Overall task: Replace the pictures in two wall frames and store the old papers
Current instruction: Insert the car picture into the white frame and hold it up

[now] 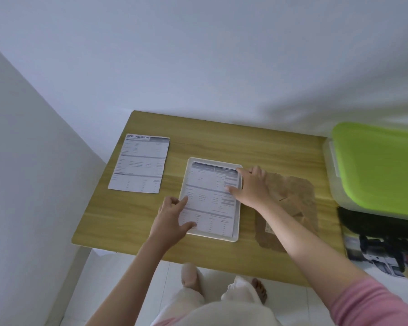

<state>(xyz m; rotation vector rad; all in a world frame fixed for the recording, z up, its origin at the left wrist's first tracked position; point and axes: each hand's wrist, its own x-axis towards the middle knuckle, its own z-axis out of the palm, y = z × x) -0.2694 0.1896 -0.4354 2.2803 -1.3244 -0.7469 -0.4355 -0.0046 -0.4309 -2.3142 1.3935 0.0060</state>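
A white picture frame (236, 234) lies flat in the middle of the wooden table (245, 142). A printed sheet (210, 198) lies inside it. My left hand (172, 217) touches the sheet's left edge with index finger and thumb spread. My right hand (252, 187) presses straight fingers on the sheet's upper right part. A second printed sheet headed "SPECIFICATION" (140, 163) lies loose on the table to the left of the frame. A brown backing board (292, 196) lies right of the frame, partly under my right forearm.
A clear plastic box with a green lid (382, 165) stands at the table's right end. Below it sits a dark bag (382, 231) on printed paper. White walls close the left and back. My legs stand at the table's front edge.
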